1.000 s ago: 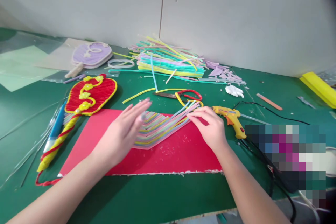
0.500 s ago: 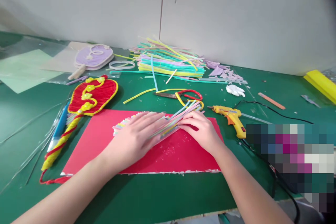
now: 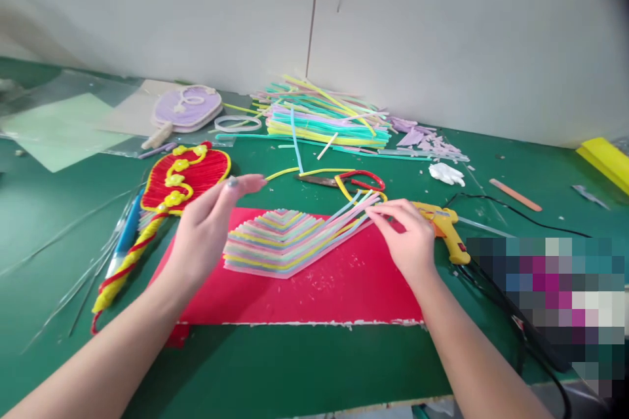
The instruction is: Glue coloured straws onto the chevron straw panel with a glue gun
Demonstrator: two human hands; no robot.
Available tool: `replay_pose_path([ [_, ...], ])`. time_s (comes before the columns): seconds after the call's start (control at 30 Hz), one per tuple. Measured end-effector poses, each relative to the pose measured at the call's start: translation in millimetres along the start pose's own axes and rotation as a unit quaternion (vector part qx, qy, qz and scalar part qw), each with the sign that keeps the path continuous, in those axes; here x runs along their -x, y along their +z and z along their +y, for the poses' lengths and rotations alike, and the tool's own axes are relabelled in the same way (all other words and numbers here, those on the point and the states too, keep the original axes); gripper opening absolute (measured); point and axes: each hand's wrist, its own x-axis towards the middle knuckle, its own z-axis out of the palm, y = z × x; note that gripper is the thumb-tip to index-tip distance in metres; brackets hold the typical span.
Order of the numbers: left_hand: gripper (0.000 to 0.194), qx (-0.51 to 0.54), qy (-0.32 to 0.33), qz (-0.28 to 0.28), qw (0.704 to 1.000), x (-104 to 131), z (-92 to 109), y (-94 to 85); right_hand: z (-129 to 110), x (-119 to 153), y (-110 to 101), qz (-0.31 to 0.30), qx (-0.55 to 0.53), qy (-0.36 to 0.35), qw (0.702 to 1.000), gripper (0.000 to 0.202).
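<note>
My left hand (image 3: 209,222) is raised over the left part of the red sheet (image 3: 314,304), its fingers stretched out and nothing in them. My right hand (image 3: 405,232) pinches at the outer end of the pastel pipe cleaners (image 3: 344,216), thumb and index finger together. These pipe cleaners lie on the sheet in a chevron pattern (image 3: 278,242) of pink, yellow, blue and pale green, trimmed on the left and with long loose ends on the right. Just behind those ends rest scissors (image 3: 319,180) with red and yellow handles. White crumbs dot the sheet.
On the left lies a red and yellow fan (image 3: 189,173), with a lilac fan (image 3: 187,108) behind it. A pile of pipe cleaners (image 3: 324,124) lies at the back. To the right are a yellow glue gun (image 3: 449,229), its black cord (image 3: 535,222) and an orange stick (image 3: 515,195).
My left hand has lifted off the chevron pattern and moved left, uncovering it. My right hand has shifted slightly right along the strips to their ends. The camera view has shifted a little.
</note>
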Motion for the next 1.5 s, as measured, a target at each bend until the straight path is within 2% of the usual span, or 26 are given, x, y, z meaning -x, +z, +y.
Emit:
replay_pose_path([
  [0.03,0.036,-0.017,-0.017,0.034,0.999,-5,-2,-3.7,3,0,-1,0.008,0.007,0.006,1.0,0.009],
  [0.07,0.03,-0.064,-0.03,0.035,0.997,-9,-5,-6.6,6,-1,-1,0.015,0.013,0.01,1.0,0.009],
  [0.17,0.027,-0.189,-0.032,-0.012,0.981,-17,-16,-10.7,14,1,2,0.029,0.028,0.021,0.999,0.01],
  [0.23,0.028,-0.216,-0.02,-0.067,0.974,-17,-23,-9.6,18,2,4,0.034,0.041,0.029,0.998,0.013],
  [0.33,0.024,-0.195,0.003,-0.132,0.972,-17,-31,-4.9,21,4,7,0.048,0.057,0.048,0.996,0.019],
  [0.5,0.021,-0.134,0.01,-0.189,0.973,-20,-40,0.1,21,5,8,0.076,0.087,0.065,0.991,0.029],
  [0.67,0.021,0.009,0.035,-0.227,0.973,-21,-37,-1.7,7,7,6,0.115,0.117,-0.003,0.986,0.025],
  [0.73,0.021,0.045,0.045,-0.217,0.974,-21,-34,-1.6,-5,7,6,0.073,0.101,-0.033,0.992,0.023],
  [0.83,0.025,0.091,0.03,-0.198,0.976,-20,-31,1.2,-27,2,9,-0.071,0.012,0.003,0.997,0.024],
  [0.93,0.031,0.109,0.023,-0.192,0.975,-21,-33,5.1,-44,-7,15,-0.188,-0.064,0.06,0.978,0.026],
  [1.03,0.038,0.118,0.016,-0.191,0.974,-23,-38,6.6,-51,-14,21,-0.253,-0.099,0.08,0.959,0.023],
  [1.2,0.06,0.144,-0.013,-0.187,0.972,-27,-40,0.1,-49,-23,23,-0.309,-0.119,0.122,0.936,0.019],
  [1.3,0.077,0.197,-0.085,-0.201,0.956,-29,-36,-5.0,-44,-32,17,-0.321,-0.115,0.139,0.93,0.024],
  [1.4,0.075,0.239,-0.15,-0.211,0.936,-30,-35,-6.7,-38,-40,8,-0.343,-0.11,0.148,0.921,0.03],
  [1.5,0.071,0.243,-0.167,-0.217,0.93,-29,-36,-5.4,-32,-44,4,-0.366,-0.102,0.155,0.912,0.034],
])
